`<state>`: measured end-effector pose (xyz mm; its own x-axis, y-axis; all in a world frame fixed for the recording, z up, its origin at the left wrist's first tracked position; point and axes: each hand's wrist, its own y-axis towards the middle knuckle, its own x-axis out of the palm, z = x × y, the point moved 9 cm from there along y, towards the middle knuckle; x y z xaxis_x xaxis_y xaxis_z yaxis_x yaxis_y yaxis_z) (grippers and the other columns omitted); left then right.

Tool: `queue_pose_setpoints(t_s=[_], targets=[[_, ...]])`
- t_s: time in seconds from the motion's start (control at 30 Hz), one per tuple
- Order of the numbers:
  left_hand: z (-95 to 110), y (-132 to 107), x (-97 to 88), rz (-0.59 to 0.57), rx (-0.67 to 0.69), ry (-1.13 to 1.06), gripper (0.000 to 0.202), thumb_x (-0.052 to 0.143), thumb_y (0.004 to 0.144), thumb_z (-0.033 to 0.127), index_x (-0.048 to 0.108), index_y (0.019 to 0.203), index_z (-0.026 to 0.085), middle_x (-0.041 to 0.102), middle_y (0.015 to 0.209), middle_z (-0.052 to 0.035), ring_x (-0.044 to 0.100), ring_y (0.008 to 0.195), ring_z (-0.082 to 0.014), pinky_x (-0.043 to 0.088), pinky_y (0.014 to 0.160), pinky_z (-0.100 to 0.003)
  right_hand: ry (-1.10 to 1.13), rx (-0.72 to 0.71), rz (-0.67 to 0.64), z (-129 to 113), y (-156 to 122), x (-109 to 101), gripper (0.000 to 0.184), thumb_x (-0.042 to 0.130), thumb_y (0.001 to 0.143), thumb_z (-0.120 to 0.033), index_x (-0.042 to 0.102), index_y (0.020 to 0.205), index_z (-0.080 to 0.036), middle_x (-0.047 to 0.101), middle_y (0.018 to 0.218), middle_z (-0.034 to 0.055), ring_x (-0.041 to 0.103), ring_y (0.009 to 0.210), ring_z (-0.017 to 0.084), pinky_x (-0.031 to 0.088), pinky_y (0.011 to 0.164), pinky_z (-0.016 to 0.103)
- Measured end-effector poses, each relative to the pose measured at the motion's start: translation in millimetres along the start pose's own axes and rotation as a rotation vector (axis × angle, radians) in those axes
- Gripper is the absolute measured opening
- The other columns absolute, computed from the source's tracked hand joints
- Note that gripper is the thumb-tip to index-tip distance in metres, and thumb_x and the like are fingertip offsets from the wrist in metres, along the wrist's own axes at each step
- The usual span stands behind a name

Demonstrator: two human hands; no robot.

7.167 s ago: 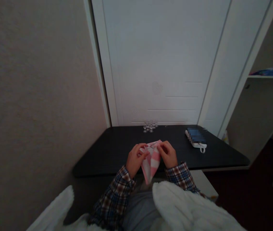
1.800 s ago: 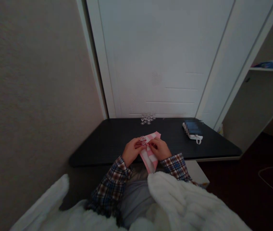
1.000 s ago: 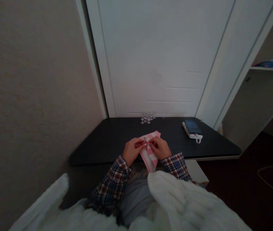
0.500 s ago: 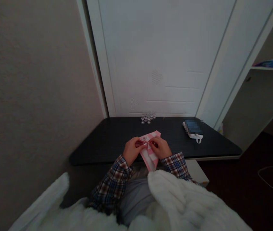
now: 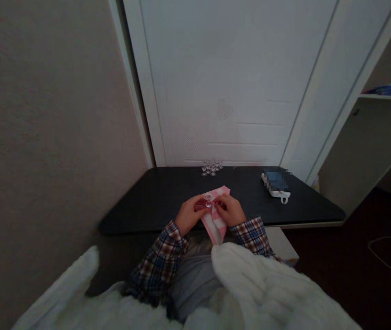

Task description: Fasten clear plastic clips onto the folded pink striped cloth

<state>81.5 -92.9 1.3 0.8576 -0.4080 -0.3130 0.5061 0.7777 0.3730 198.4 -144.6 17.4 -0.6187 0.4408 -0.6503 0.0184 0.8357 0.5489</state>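
A pink-and-white cloth (image 5: 219, 223) hangs between my hands above the table's front edge, its lower end toward my lap. Against its upper part sits a small clear suction cup (image 5: 209, 198), its round disc facing up. My left hand (image 5: 190, 214) is closed, thumb and fingers pinching the suction cup at the cloth. From the other side my right hand (image 5: 231, 210) pinches the cloth close to the cup; its fingertips are partly hidden in the fabric.
Several clear suction cups (image 5: 211, 167) lie in a cluster at the back of the black table (image 5: 140, 201). To the right rests a white case with a strap and a blurred dark screen (image 5: 276, 182). A white panel door (image 5: 250, 68) stands behind.
The suction cup at my left fingertips has shifted slightly and shows more clearly. Otherwise my hands and the cloth stay almost where they were.
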Motion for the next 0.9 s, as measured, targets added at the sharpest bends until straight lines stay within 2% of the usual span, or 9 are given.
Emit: queue_pose_setpoints(t_s=[0.17,0.4,0.63,0.9], targets=[[1,-2,-1.3,0.019,0.010,0.038,0.033,0.065,0.068,0.021,0.061,0.100,0.017,0.066,0.094,-0.0057,0.063,0.084,-0.0178,0.053,0.076,-0.031,0.002,0.005,-0.001,0,0,0,0.014,0.053,0.078,-0.014,0.063,0.085,-0.019,0.058,0.079,0.0019,0.052,0.064,0.011,0.042,0.063,0.023],[7,-3,-2.7,0.054,0.068,0.163,0.034,0.065,0.066,0.020,0.059,0.099,0.016,0.064,0.089,-0.0050,0.062,0.077,-0.0165,0.053,0.068,-0.028,0.009,-0.015,0.001,-4,0,-1,0.015,0.052,0.078,-0.014,0.063,0.087,-0.018,0.058,0.081,0.0022,0.052,0.064,0.010,0.042,0.064,0.023],[7,-3,-2.7,0.045,0.093,0.212,0.031,0.066,0.066,0.022,0.060,0.097,0.018,0.061,0.086,-0.0039,0.060,0.077,-0.0164,0.051,0.068,-0.028,0.017,-0.041,0.003,-7,0,-3,0.014,0.052,0.079,-0.015,0.063,0.087,-0.017,0.057,0.081,0.0022,0.052,0.064,0.010,0.042,0.064,0.023],[8,-3,-2.5,0.044,0.110,0.250,0.030,0.065,0.068,0.023,0.060,0.097,0.018,0.059,0.086,-0.0035,0.060,0.077,-0.0162,0.052,0.067,-0.028,0.039,-0.060,0.015,-10,0,-5,0.020,0.049,0.084,-0.031,0.063,0.085,-0.017,0.058,0.079,0.0030,0.053,0.066,0.011,0.041,0.065,0.023]])
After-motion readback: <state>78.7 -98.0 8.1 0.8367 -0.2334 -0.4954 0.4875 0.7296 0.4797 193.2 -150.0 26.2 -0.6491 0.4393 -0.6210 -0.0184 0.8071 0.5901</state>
